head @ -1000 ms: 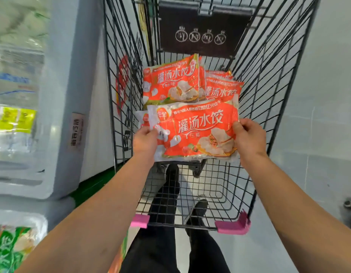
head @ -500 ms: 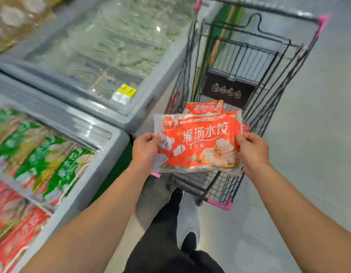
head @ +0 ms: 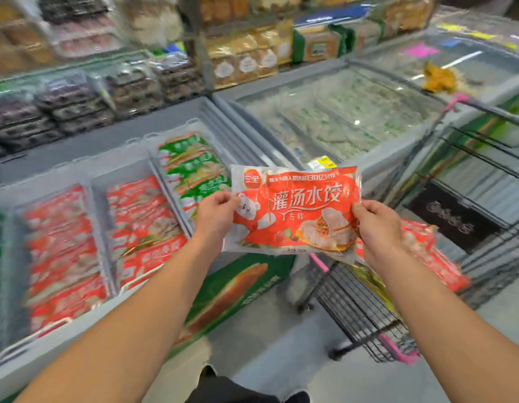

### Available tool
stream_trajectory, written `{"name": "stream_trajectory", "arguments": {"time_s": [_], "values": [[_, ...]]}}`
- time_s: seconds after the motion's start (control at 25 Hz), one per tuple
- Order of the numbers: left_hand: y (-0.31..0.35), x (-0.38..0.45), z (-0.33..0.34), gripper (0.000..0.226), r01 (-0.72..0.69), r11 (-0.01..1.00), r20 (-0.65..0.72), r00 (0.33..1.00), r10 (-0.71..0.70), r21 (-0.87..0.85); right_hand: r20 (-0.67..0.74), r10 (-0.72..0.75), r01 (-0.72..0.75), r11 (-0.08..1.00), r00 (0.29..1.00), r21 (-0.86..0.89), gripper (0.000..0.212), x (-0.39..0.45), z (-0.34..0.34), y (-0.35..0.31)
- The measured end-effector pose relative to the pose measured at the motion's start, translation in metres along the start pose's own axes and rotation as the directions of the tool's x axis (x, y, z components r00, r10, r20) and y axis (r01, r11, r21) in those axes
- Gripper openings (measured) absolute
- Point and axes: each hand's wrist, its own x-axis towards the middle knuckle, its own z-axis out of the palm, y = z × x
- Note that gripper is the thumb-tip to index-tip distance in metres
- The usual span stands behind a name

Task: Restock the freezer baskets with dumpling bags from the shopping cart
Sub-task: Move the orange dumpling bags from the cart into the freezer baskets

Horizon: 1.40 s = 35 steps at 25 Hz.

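Observation:
I hold a red-orange dumpling bag flat in the air between the freezer and the cart. My left hand grips its left edge and my right hand grips its right edge. The open freezer lies to the left with grey baskets: two hold red bags and one further back holds green bags. The black wire shopping cart stands at the right, with more red dumpling bags inside it, partly hidden behind my right hand.
A second freezer with a glass lid stands behind the bag, to the right of the open one. Shelves of packaged food rise behind both freezers. Grey floor lies between the freezer front and the cart.
The bag has come up out of the cart and moved left toward the open freezer, still held by both hands. My view has swung left from the cart to the freezer baskets.

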Motion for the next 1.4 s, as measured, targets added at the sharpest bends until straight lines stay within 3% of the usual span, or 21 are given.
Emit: {"name": "stream_trajectory", "arguments": {"time_s": [0.36,0.68,1.08,1.4], "values": [[-0.034,0.042,-0.208,0.015,0.043,0.997,-0.183,0.982,-0.054,-0.064,0.176,-0.003,0.005,1.0,0.984,-0.011,0.017,-0.084,0.201,-0.021],[-0.059,0.091,-0.341,0.024,0.027,0.996,-0.287,0.957,-0.05,-0.082,0.275,-0.035,0.041,0.999,0.961,-0.016,0.017,-0.132,0.349,-0.038],[-0.069,0.161,-0.404,0.027,0.094,0.992,-0.359,0.926,-0.118,-0.084,0.395,0.02,0.013,0.997,0.918,-0.081,0.018,-0.094,0.484,-0.036],[-0.072,0.279,-0.415,0.012,0.248,0.967,-0.518,0.82,-0.244,-0.063,0.472,0.161,-0.077,0.978,0.867,-0.193,0.017,-0.006,0.608,-0.01]]}}
